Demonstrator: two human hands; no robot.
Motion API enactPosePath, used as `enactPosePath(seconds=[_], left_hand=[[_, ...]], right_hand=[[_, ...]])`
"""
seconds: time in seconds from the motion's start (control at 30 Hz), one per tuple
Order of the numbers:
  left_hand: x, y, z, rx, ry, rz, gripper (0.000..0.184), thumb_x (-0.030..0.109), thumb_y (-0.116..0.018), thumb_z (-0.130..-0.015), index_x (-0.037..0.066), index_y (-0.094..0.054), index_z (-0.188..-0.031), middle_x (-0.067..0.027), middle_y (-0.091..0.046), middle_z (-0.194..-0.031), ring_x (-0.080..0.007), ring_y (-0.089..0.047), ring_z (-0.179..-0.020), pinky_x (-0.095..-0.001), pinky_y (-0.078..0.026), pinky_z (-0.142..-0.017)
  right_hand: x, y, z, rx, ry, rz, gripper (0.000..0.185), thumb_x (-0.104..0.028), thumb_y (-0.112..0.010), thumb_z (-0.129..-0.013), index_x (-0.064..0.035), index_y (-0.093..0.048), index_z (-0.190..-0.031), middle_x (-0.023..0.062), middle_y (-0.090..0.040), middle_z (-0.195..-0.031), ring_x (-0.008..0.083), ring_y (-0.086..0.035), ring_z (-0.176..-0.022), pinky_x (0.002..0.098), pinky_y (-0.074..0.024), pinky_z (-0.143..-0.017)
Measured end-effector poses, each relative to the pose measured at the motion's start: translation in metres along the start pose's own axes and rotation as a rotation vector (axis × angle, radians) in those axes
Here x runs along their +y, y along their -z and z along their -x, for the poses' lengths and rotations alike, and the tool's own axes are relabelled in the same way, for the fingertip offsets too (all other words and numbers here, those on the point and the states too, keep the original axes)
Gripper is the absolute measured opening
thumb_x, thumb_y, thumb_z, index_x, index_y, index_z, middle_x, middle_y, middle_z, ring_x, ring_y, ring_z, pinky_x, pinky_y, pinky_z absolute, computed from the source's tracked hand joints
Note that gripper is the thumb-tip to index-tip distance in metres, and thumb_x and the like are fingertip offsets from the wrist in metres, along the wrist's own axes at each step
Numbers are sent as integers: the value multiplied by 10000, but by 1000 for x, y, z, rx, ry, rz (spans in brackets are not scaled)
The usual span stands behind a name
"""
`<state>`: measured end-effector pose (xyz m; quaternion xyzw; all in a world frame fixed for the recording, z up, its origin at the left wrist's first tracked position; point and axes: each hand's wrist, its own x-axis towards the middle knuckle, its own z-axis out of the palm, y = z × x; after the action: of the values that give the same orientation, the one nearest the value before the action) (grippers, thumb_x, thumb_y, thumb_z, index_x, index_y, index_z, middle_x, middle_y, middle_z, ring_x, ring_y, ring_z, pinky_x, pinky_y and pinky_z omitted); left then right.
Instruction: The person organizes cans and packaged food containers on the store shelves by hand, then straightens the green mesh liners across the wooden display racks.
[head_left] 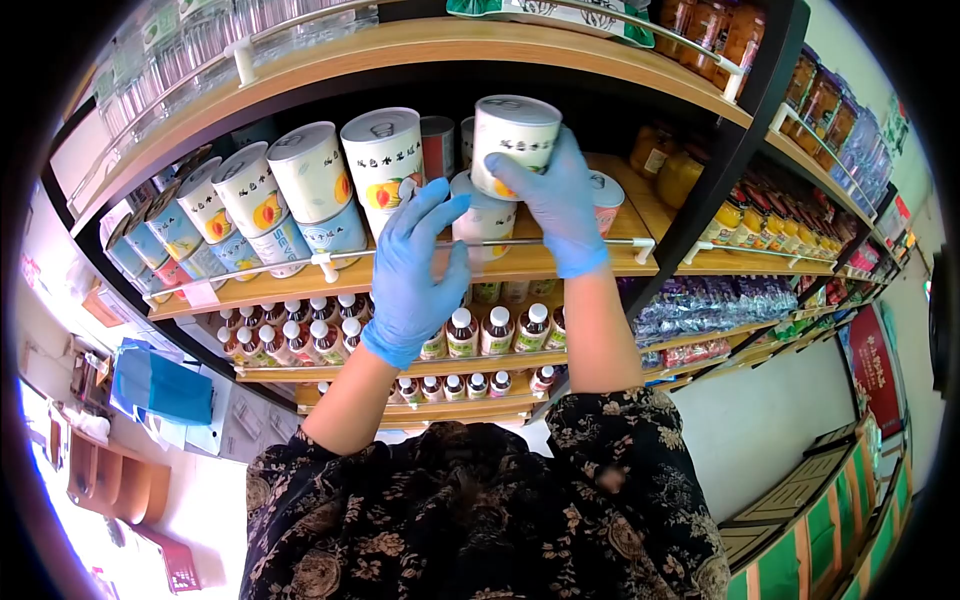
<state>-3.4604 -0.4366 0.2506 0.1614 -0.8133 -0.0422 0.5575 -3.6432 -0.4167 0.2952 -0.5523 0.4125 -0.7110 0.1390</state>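
Observation:
My right hand (560,200), in a blue glove, grips a white can (515,135) with a pull-tab lid and dark lettering. It is held at the top of a lower white can (482,215) on the wooden shelf; whether the two touch, I cannot tell. My left hand (418,265), gloved too, is raised with fingers apart and holds nothing. It is in front of a stacked can (383,160) with a peach picture. More stacked peach cans (305,175) run off to the left. A pink-labelled can (605,200) stands right of my right wrist.
A metal rail (345,262) runs along the shelf's front edge. White-capped bottles (497,330) fill the shelf below. Glass jars (675,170) stand at the right, beyond the pink can. Above is another wooden shelf (400,45). A black upright (700,150) divides the racks.

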Motion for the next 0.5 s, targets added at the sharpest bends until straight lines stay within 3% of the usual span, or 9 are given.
enactPosePath(seconds=[0.3,0.37,0.4,0.5], left_hand=[[-8,19,8,26,-4,-30,427,-41,-612,-745,75,-617,-1156,-151,-546,-1293,-310,-530,-1177,-406,-412,-1000],[-12,20,10,-4,-23,-42,434,-20,-626,-738,72,-610,-1162,-152,-531,-1295,-322,-514,-1179,-412,-411,-986],[-11,19,10,-5,-25,-21,431,-20,-620,-744,76,-610,-1164,-151,-529,-1300,-320,-512,-1181,-409,-407,-995],[-6,16,7,-4,-23,-19,420,-31,-605,-741,68,-615,-1149,-159,-530,-1296,-326,-517,-1176,-412,-414,-1000]], right_hand=[[17,-9,16,-88,-145,35,832,-275,-850,-636,42,-414,-1270,186,-603,-1145,237,-625,-1007,338,-517,-854],[28,-7,23,-87,-41,189,888,-281,-867,-613,36,-397,-1297,192,-599,-1175,255,-622,-1043,338,-506,-882],[17,-7,26,-87,-28,305,767,-210,-840,-661,18,-425,-1265,150,-599,-1165,207,-596,-1051,322,-498,-873],[12,-9,27,-86,-27,392,719,-222,-824,-673,16,-449,-1238,168,-620,-1133,228,-625,-1014,330,-503,-860]])
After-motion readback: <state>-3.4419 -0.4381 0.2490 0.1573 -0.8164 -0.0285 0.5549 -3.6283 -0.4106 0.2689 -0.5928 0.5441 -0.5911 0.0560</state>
